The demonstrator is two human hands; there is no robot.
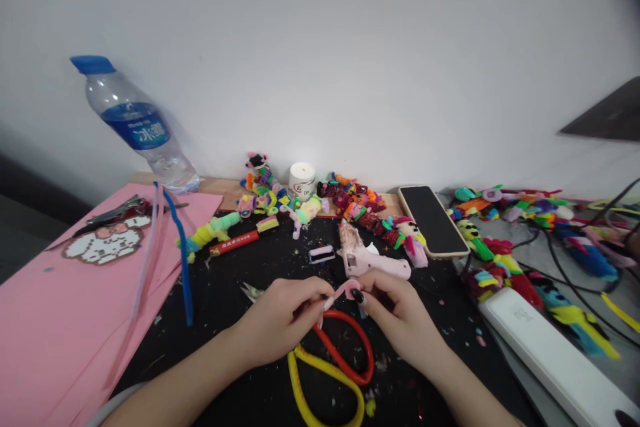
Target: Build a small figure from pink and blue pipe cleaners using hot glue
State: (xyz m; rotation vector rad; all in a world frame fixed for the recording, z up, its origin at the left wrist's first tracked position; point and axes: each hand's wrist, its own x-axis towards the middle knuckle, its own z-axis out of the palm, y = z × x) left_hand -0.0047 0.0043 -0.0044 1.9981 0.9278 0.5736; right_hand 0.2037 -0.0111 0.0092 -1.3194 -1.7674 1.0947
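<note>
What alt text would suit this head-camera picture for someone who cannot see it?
A person's left hand and right hand pinch a short pink pipe cleaner between them over a black mat, just above red-and-yellow-handled scissors. Behind lie a pink glue gun, a phone and many colourful pipe-cleaner figures, with a water bottle and pink paper at the left.

The water bottle (135, 123) at the surface's far left edge shows white characters, seemingly 冰露, on blue. Other print is illegible.
</note>
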